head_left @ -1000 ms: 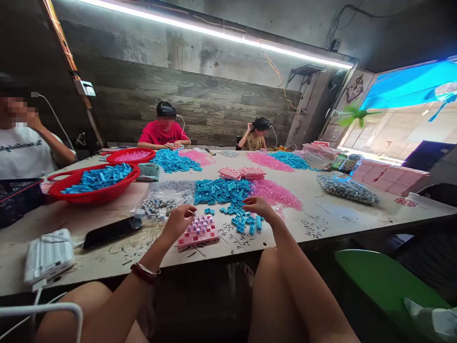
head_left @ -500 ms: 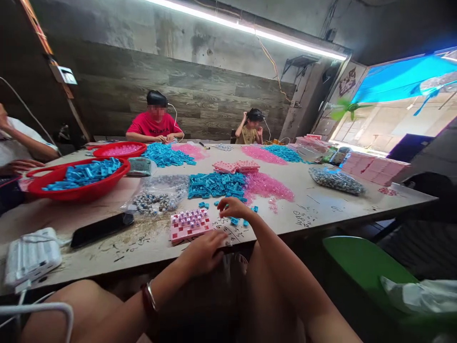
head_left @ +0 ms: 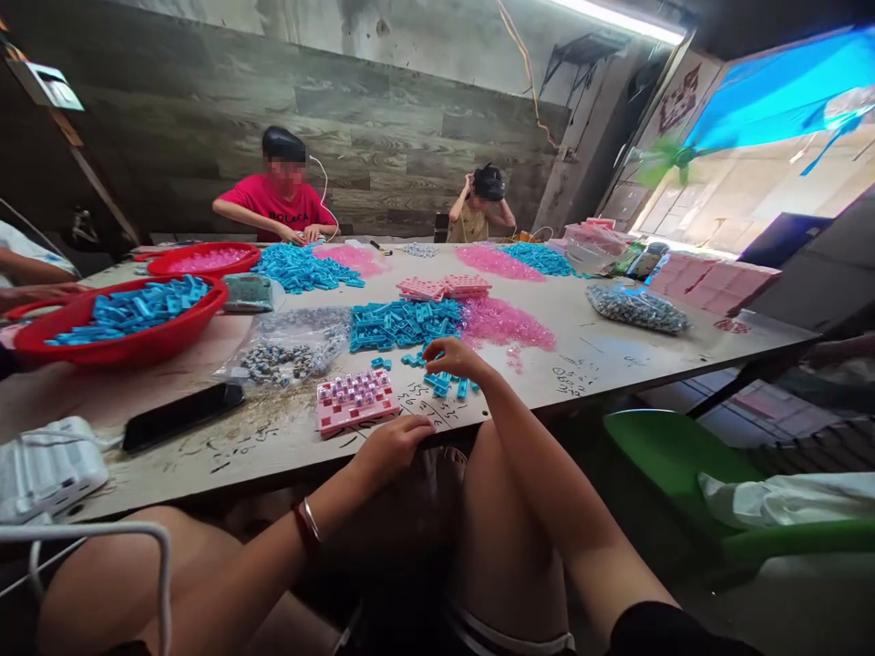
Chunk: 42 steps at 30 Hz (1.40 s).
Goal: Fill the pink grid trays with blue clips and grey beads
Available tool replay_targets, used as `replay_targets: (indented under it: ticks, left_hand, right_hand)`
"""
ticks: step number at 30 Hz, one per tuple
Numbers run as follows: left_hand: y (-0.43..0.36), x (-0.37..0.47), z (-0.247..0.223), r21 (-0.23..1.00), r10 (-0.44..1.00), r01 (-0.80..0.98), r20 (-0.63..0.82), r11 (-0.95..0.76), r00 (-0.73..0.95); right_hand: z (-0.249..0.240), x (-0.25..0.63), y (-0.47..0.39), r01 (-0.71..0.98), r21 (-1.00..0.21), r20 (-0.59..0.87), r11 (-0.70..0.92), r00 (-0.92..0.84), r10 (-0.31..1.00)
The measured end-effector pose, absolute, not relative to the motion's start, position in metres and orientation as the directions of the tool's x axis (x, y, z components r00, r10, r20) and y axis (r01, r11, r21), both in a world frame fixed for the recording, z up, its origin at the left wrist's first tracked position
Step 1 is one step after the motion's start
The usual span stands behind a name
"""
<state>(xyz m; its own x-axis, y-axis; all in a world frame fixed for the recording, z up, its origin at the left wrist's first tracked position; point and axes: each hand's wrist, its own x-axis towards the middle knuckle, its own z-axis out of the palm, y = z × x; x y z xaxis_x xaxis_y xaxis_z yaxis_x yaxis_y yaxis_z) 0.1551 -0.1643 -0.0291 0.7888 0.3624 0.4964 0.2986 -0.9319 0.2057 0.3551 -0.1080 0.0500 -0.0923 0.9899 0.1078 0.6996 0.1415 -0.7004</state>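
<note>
My left hand (head_left: 396, 445) rests at the table's near edge with its fingers stretched forward, holding nothing that I can see. Just beyond it lies a pink tray-like board (head_left: 334, 419) with square recesses, several of them filled with clear, cube-like pieces (head_left: 355, 389). My right hand (head_left: 455, 355) hovers palm down, loosely curved and apart at the fingertips, over a few loose blue plastic pieces (head_left: 444, 384). Behind it spread a heap of blue plastic pieces (head_left: 403, 325) and a heap of small pink clear pieces (head_left: 509, 325).
Pink boards (head_left: 444, 288) are stacked behind the heaps. To the left are a red basin (head_left: 137, 346) of blue pieces, a black phone (head_left: 183, 416), a white power device (head_left: 51, 469) and a plastic bag (head_left: 321, 337) of beads. Co-workers sit across and at left. A green chair (head_left: 676, 465) stands right.
The view has tilted down and shifted slightly. My right hand remains over the loose blue pieces, more of which now show grouped below it. My left hand has settled at the table edge.
</note>
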Motion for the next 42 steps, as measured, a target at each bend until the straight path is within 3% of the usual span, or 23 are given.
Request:
replay_targets:
  ticks: [4,9,11,14,16,18,25,33,35,38,42]
  left_hand:
    - [-0.17,0.151,-0.011,0.358,0.475,0.341,0.412,-0.869,0.777]
    - [-0.146,0.13,0.023,0.427,0.638,0.474,0.529,-0.77,0.56]
    - [-0.122,0.107,0.036,0.407,0.734,0.634,0.536,-0.658,0.418]
    - [-0.079,0.062,0.043,0.287,0.877,0.875,0.405,-0.39,0.258]
    - [-0.056,0.036,0.039,0.24,0.931,0.941,0.333,-0.239,0.151]
    - [-0.041,0.023,0.03,0.231,0.945,0.951,0.299,-0.205,0.131]
    - [-0.03,0.028,0.005,0.249,0.942,0.942,0.301,-0.226,0.146]
    - [-0.047,0.039,0.025,0.309,0.908,0.915,0.4,-0.261,0.124]
    - [-0.062,0.053,0.031,0.402,0.892,0.85,0.423,-0.342,0.159]
    - [-0.09,0.079,0.034,0.589,0.844,0.61,0.441,-0.529,0.306]
    - [-0.116,0.103,0.032,0.652,0.753,0.391,0.482,-0.65,0.448]
  right_hand:
    - [0.052,0.356,-0.109,0.702,-0.695,0.097,0.156,-0.123,0.988]
    - [0.052,0.355,-0.108,0.696,-0.704,0.088,0.142,-0.113,0.99]
    - [0.051,0.355,-0.107,0.689,-0.711,0.093,0.139,-0.103,0.99]
    - [0.05,0.354,-0.106,0.696,-0.703,0.098,0.148,-0.111,0.989]
    - [0.048,0.354,-0.106,0.7,-0.696,0.1,0.158,-0.124,0.987]
    - [0.047,0.354,-0.107,0.701,-0.692,0.108,0.174,-0.138,0.985]
    - [0.039,0.353,-0.104,0.701,-0.681,0.091,0.212,-0.206,0.974]
    - [0.044,0.341,-0.11,0.696,-0.675,0.035,0.246,-0.302,0.953]
    - [0.046,0.34,-0.111,0.695,-0.676,0.024,0.244,-0.311,0.95]
    - [0.046,0.34,-0.112,0.689,-0.682,0.009,0.243,-0.325,0.946]
    - [0.046,0.339,-0.112,0.679,-0.691,-0.008,0.25,-0.353,0.936]
